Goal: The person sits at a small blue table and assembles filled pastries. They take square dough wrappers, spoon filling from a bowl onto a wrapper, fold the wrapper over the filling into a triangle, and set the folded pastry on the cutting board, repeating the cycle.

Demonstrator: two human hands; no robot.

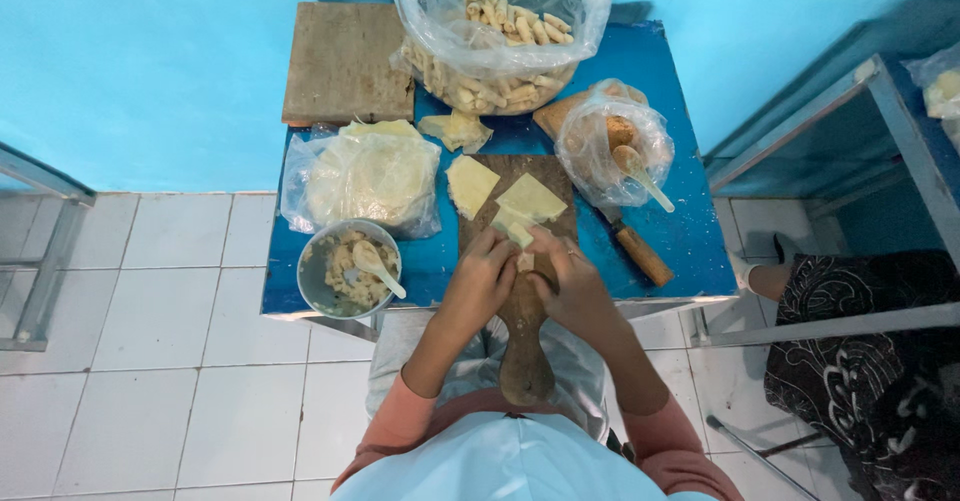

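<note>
Pale yellow dough square (518, 229) is pinched at its near end by both hands, left hand (482, 276) and right hand (568, 283), fingers curled closed around it over the dark wooden paddle board (525, 346) on the blue counter (690, 236). What lies inside the fold is hidden by fingertips; the board's handle is partly covered by the wrists.

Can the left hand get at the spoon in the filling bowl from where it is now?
Probably yes. The left hand is on the board, and the spoon in the bowl lies just to its left, handle toward it, with nothing between.
</note>
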